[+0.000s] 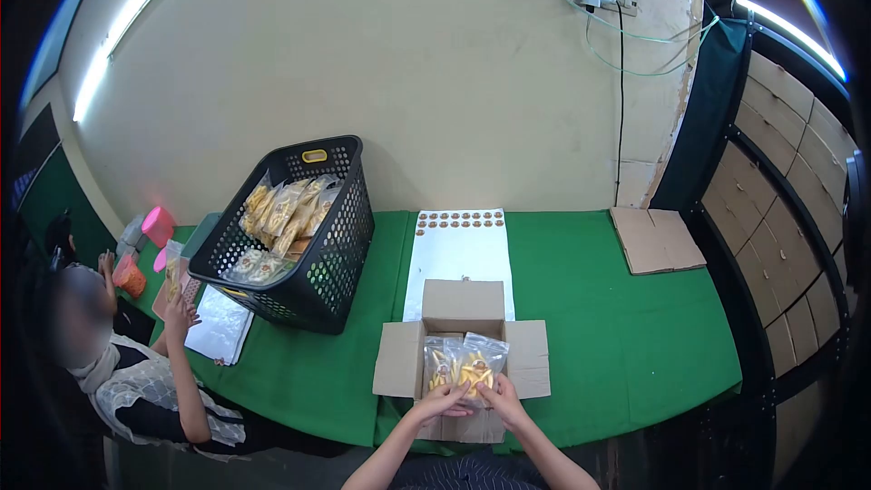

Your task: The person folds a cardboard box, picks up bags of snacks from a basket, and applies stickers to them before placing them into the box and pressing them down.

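Note:
A clear plastic bag of yellow snack pieces (478,367) with a small round label is between my two hands, over the near side of an open cardboard box (399,359). My left hand (441,403) pinches the bag's lower left edge, and my right hand (501,401) grips its lower right. Beside it on the left, a second bag of the same kind (440,358) stands in the box. The box's flaps are folded outward. How deep the bags reach inside is hidden.
A black perforated basket (349,259) full of bagged snacks stands on the green cloth (626,345). Behind the box lies a white sheet (454,254) with rows of round stickers. Flattened cardboard (655,240) lies at right. At left, a co-worker (154,390) raises a bag.

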The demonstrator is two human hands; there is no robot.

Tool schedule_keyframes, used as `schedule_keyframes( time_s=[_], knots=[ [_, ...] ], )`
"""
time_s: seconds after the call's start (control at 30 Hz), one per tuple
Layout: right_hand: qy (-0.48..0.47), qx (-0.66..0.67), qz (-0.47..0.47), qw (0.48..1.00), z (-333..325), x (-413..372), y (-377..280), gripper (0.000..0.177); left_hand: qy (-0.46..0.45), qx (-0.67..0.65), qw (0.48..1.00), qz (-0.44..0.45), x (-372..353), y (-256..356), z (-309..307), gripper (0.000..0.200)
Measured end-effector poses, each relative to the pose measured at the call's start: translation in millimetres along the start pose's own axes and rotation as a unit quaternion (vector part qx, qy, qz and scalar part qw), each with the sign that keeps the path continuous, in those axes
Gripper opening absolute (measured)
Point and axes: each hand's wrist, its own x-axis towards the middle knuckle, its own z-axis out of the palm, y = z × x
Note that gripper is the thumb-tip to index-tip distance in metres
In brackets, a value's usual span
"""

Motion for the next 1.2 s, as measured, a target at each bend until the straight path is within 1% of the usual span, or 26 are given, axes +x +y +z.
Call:
schedule_keyframes(
  time_s=[0.03, 0.07, 0.17, 0.2, 0.27, 0.33, 0.37, 0.43, 0.47, 0.57, 0.6, 0.63, 0.67, 0.7, 0.73, 0.77, 0.83, 0.87, 0.9, 0.97, 1.0, 1.1, 1.13, 1.2],
  knots=[
    [0.007, 0.010, -0.015, 1.000, -1.0, -0.5, 2.3, 0.032, -0.007, 0.010, 1.000, 0.017, 3.4, -5.5, -2.7, 0.046],
    [0.000, 0.054, 0.020, 0.998, -4.3, 0.4, 2.1, 0.033, -0.014, 0.018, 0.999, 0.034, 7.0, -11.0, -4.1, 0.047],
    [-0.026, 0.191, 0.125, 0.973, -11.8, 4.5, 3.5, 0.035, 0.026, 0.101, 0.993, 0.058, 14.2, -24.1, -6.5, 0.042],
    [-0.026, 0.183, 0.132, 0.974, -14.1, 7.1, 4.0, 0.036, 0.039, 0.109, 0.988, 0.105, 19.1, -34.9, -6.6, 0.040],
    [-0.028, 0.163, 0.140, 0.976, -21.9, 15.0, 0.7, 0.037, 0.016, 0.127, 0.987, 0.095, 12.6, -36.5, -0.2, 0.037],
    [-0.001, 0.135, 0.084, 0.987, -27.7, 19.7, 1.7, 0.032, 0.009, 0.134, 0.988, 0.078, 15.2, -39.4, 3.5, 0.034],
    [0.011, 0.122, 0.058, 0.991, -30.3, 21.6, 1.7, 0.030, 0.051, 0.181, 0.972, 0.139, 19.9, -39.7, 2.4, 0.036],
    [0.050, 0.060, -0.001, 0.997, -36.7, 27.0, -1.0, 0.029, 0.140, 0.270, 0.919, 0.251, 28.1, -39.3, -3.3, 0.040],
    [0.069, 0.031, -0.030, 0.997, -38.8, 28.7, -0.7, 0.029, 0.158, 0.287, 0.913, 0.242, 36.5, -33.5, -11.1, 0.039],
    [0.060, 0.009, -0.007, 0.998, -33.6, 34.9, -17.2, 0.029, 0.179, 0.407, 0.832, 0.333, 80.9, -42.4, -36.6, 0.045],
    [0.091, -0.039, -0.010, 0.995, -31.6, 42.7, -9.5, 0.040, 0.203, 0.474, 0.810, 0.280, 85.1, -47.4, -39.0, 0.048],
    [0.123, -0.137, -0.036, 0.982, -30.9, 54.2, 4.7, 0.045, 0.225, 0.537, 0.780, 0.228, 89.3, -49.7, -39.5, 0.052],
    [0.155, -0.235, -0.064, 0.958, -29.4, 66.0, 20.3, 0.050, 0.245, 0.596, 0.745, 0.175, 95.4, -50.7, -40.7, 0.056],
    [0.184, -0.330, -0.091, 0.921, -26.0, 71.5, 30.1, 0.055, 0.232, 0.600, 0.746, 0.173, 104.8, -54.8, -45.0, 0.059],
    [0.154, -0.342, -0.083, 0.923, -16.5, 70.6, 20.0, 0.074, 0.218, 0.605, 0.747, 0.169, 112.1, -61.1, -48.8, 0.062],
    [0.162, -0.372, -0.079, 0.910, -10.4, 69.8, 25.8, 0.077, 0.203, 0.611, 0.747, 0.164, 116.9, -69.0, -53.2, 0.065],
    [0.179, -0.427, -0.078, 0.883, -2.3, 79.9, 45.2, 0.083, 0.188, 0.596, 0.765, 0.157, 116.2, -66.6, -53.6, 0.064],
    [0.171, -0.474, -0.081, 0.860, 0.1, 87.5, 58.0, 0.085, 0.180, 0.589, 0.773, 0.152, 114.2, -64.6, -52.4, 0.064],
    [0.154, -0.504, -0.071, 0.847, -1.8, 88.5, 72.2, 0.082, 0.185, 0.590, 0.770, 0.159, 111.4, -64.7, -51.7, 0.063],
    [0.118, -0.562, -0.053, 0.817, 14.6, 68.3, 48.8, 0.077, 0.194, 0.590, 0.764, 0.173, 106.5, -64.7, -49.4, 0.062],
    [0.087, -0.566, -0.057, 0.818, 15.7, 64.4, 46.1, 0.066, 0.200, 0.601, 0.754, 0.174, 104.8, -66.1, -48.5, 0.064],
    [0.040, -0.672, -0.170, 0.720, 8.2, 62.1, 57.6, 0.059, 0.210, 0.588, 0.749, 0.221, 98.1, -66.5, -47.4, 0.064],
    [0.006, -0.633, -0.125, 0.764, 6.1, 65.6, 66.0, 0.058, 0.214, 0.590, 0.746, 0.221, 93.0, -62.3, -44.1, 0.063],
    [0.002, -0.598, -0.110, 0.794, 5.2, 68.0, 71.8, 0.059, 0.212, 0.585, 0.752, 0.220, 95.2, -65.3, -46.3, 0.063]
  ],
)
